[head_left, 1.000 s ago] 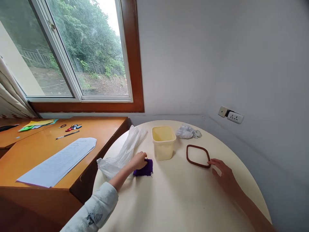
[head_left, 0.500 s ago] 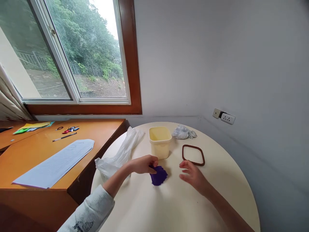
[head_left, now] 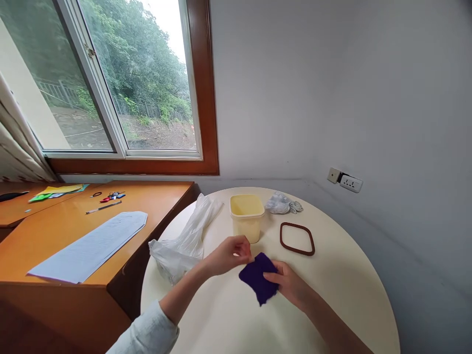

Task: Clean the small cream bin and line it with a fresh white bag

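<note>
A dark purple piece of cloth with uneven edges is held above the round table. My right hand grips its right side, thumb on top and fingers behind. At its upper left edge, the closed fingertips of my left hand pinch the cloth. Just beyond my left hand stands a pale yellow plastic tub, upright and without a lid. A brown frame with rounded corners lies flat past my right hand.
A crumpled white plastic bag lies on the table's left side. A bundled greyish bag rests at the back. The orange-brown desk at left bears paper sheets, a pen and small items. Wall sockets are at right.
The purple cloth has moved right and towards me and is spread wider. My right hand, open and apart from it before, now grips it. My left hand has shifted slightly right.
</note>
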Demonstrator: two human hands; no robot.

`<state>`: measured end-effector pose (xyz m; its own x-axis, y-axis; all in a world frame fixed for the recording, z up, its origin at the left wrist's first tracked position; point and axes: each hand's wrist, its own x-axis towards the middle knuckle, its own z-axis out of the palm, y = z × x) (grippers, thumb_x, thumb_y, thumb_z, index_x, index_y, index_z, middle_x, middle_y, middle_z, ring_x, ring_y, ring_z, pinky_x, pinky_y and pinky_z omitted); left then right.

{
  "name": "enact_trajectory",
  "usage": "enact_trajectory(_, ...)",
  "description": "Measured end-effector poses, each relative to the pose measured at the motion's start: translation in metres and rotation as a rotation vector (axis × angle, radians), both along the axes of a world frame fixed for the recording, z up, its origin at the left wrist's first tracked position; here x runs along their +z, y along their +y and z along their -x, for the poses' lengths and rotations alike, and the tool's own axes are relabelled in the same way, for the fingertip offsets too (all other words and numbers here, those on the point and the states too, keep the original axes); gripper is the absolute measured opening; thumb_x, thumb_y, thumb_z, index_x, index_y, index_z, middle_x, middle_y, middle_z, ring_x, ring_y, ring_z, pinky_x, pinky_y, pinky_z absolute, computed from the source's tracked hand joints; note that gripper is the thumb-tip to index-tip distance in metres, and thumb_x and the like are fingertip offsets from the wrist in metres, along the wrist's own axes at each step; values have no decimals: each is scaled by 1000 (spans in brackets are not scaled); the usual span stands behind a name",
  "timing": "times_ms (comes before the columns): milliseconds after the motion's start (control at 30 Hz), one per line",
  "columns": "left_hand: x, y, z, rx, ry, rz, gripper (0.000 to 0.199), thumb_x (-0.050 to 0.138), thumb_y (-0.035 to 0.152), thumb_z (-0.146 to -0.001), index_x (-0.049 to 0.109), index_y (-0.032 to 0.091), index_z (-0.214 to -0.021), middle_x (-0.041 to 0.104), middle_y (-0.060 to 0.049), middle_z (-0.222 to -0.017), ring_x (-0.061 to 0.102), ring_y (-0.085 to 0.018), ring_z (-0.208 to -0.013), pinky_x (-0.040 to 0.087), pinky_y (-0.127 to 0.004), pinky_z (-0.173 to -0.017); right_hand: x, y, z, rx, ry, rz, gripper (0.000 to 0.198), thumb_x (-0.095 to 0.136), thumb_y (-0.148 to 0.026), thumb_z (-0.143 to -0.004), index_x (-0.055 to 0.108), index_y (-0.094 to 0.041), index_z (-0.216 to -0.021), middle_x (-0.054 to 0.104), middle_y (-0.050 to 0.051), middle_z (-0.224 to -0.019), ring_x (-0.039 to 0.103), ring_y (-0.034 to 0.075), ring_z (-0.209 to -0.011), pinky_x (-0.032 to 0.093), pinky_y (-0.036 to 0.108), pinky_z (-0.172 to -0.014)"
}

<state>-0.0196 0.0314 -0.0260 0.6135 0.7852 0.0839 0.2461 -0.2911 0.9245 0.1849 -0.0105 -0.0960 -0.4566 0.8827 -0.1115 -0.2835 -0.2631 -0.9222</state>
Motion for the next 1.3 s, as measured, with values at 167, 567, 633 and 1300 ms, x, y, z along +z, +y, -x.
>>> enact_trajectory(167, 4, 37, 23, 419, -200, -234, 53, 65, 39, -72, 42, 22, -115, 51, -8, -108, 51, -20, -104, 41, -38, -91, 12, 22, -14, -358, 202, 123, 23, 70, -25, -68, 66, -14, -88, 69, 6, -89, 63, 19, -87, 50, 27, -75)
enact_trajectory(567, -4, 73, 16, 331, 181, -485, 26, 66, 33, -69, 50, 22, -86, 34, -9, -138, 15, -28, -136, 27, -50, -104, 41, 54, -39, -792, 424, 187, 16, 69, -18, -66, 62, -21, -80, 70, 0, -87, 66, 17, -82, 56, 29, -67)
enact_trajectory(633, -10, 57, 8, 399, 166, -540, 23, 67, 28, -69, 48, 20, -79, 25, -9, -143, 10, -29, -137, 25, -48, -105, 46, 57, -38, -815, 421, 163, 18, 69, -19, -66, 63, -18, -83, 70, 3, -90, 65, 17, -87, 55, 29, -70)
enact_trajectory(1300, -39, -11, 1, 290, 108, -754, 104, 78, 44, -55, 11, 36, -135, -8, -15, -145, -5, -42, -135, 25, -63, -99, 69, 18, -1, -775, 146, -127, 35, 69, -35, -68, 61, -21, -99, 67, 3, -101, 61, 22, -96, 51, 29, -72)
